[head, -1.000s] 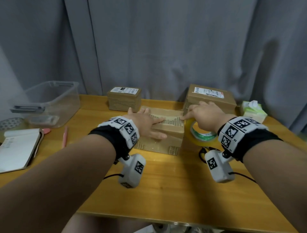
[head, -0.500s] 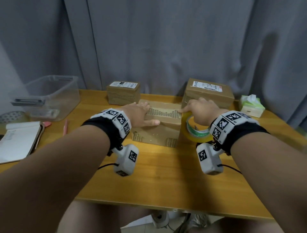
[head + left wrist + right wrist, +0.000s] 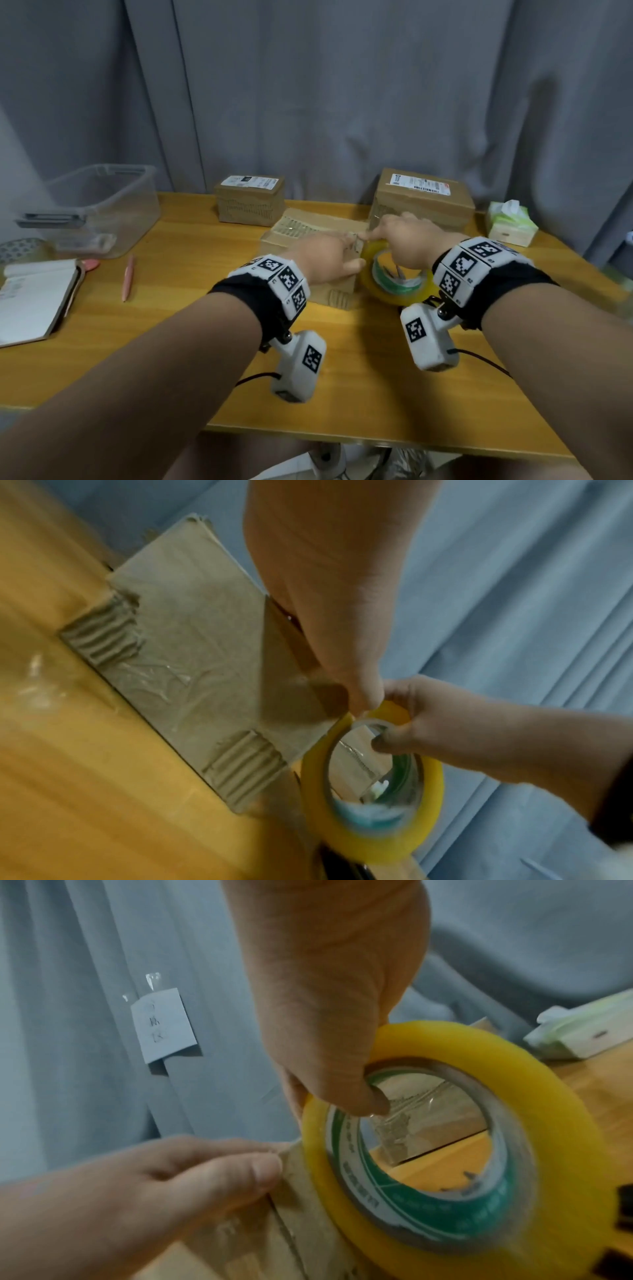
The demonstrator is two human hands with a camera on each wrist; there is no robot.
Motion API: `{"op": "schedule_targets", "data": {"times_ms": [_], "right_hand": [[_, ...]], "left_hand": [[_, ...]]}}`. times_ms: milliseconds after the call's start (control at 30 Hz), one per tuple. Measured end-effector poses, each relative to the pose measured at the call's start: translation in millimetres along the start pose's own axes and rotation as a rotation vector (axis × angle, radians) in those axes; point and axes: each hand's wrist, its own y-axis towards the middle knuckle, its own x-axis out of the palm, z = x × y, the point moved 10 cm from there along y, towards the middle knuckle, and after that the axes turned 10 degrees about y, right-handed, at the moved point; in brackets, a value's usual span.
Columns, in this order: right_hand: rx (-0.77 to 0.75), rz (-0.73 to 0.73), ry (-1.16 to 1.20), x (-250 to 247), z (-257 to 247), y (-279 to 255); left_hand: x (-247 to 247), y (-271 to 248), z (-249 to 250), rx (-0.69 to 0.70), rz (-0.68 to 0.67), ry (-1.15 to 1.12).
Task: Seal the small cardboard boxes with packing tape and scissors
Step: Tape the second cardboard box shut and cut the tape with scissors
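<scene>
A small cardboard box point(image 3: 308, 226) with torn patches and old clear tape lies mid-table. My left hand point(image 3: 337, 253) grips its right end, fingers on top and thumb point(image 3: 260, 1172) against the near side. My right hand point(image 3: 404, 240) holds a yellow roll of packing tape point(image 3: 394, 284) upright against that same end, with the thumb point(image 3: 369, 1099) hooked through the core. In the left wrist view the roll point(image 3: 377, 840) touches the box's point(image 3: 205, 642) corner. Black handles, probably the scissors point(image 3: 342, 867), lie under the roll, mostly hidden.
Two more labelled cardboard boxes stand at the back, one left point(image 3: 250, 202) and one right point(image 3: 424, 202). A tissue pack point(image 3: 510, 222) sits far right. A clear plastic bin point(image 3: 99, 209), a notebook point(image 3: 30, 298) and a pink pen point(image 3: 128, 277) lie to the left.
My left hand slid from lying flat on the box top to gripping its right end. My right hand tilted the tape roll up against that end.
</scene>
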Motion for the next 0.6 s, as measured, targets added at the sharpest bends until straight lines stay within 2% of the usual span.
{"op": "schedule_targets", "data": {"times_ms": [133, 233, 300, 367, 467, 500, 600], "right_hand": [[-0.119, 0.008, 0.054, -6.7, -27.7, -14.3], [-0.146, -0.032, 0.083, -3.0, -40.0, -11.7], [-0.138, -0.042, 0.183, -4.5, -35.5, -6.0], [-0.135, 0.016, 0.289, -12.7, -26.1, 2.0], [-0.189, 0.220, 0.276, -30.8, -17.1, 13.8], [-0.221, 0.248, 0.266, -31.3, -18.8, 17.6], [-0.278, 0.175, 0.249, -12.4, -28.5, 32.5]], "left_hand": [[-5.9, -2.5, -31.7, -0.026, 0.038, -0.034], [-0.7, -2.4, -41.1, 0.022, 0.005, -0.151], [-3.3, -2.2, -40.4, 0.070, 0.030, -0.220], [-5.6, 0.2, -39.3, 0.111, 0.038, -0.269], [-4.8, 8.8, -45.6, 0.123, 0.028, -0.320], [-4.8, 12.6, -48.4, 0.126, 0.035, -0.333], [-4.2, 24.6, -62.0, 0.107, 0.094, -0.321]]}}
